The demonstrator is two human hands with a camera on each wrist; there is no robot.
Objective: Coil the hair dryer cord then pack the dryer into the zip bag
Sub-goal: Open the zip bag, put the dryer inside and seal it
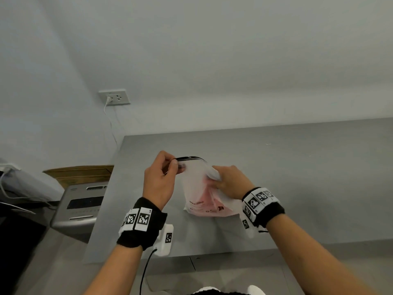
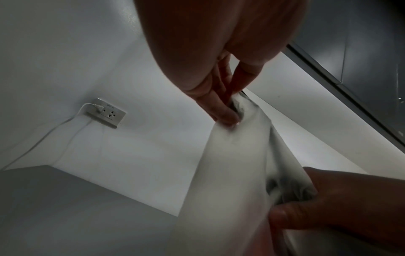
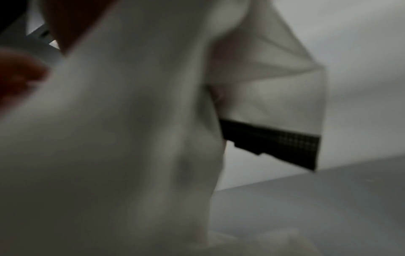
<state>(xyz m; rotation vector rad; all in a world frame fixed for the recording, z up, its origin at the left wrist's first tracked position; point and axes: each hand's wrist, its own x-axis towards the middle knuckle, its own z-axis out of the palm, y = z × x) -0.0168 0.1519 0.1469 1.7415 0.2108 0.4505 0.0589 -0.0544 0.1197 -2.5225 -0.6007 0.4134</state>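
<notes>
Frosted plastic, with something pink showing through it, makes up the zip bag [image 1: 202, 188], which is stood on the grey table [image 1: 297, 167]; the pink shape is judged to be the dryer, already inside. The black zip strip [image 1: 191, 159] is pinched at its end by the left hand [image 1: 159, 179], while the bag's side is bunched in the curled fingers of the right hand [image 1: 231, 182]. If the strip is pulled while the film is gathered, the slider could be jammed or the thin bag tipped over.

Soft, even, dim light — wrist views murky and blurred (right worst), head view bowed at edges.
</notes>
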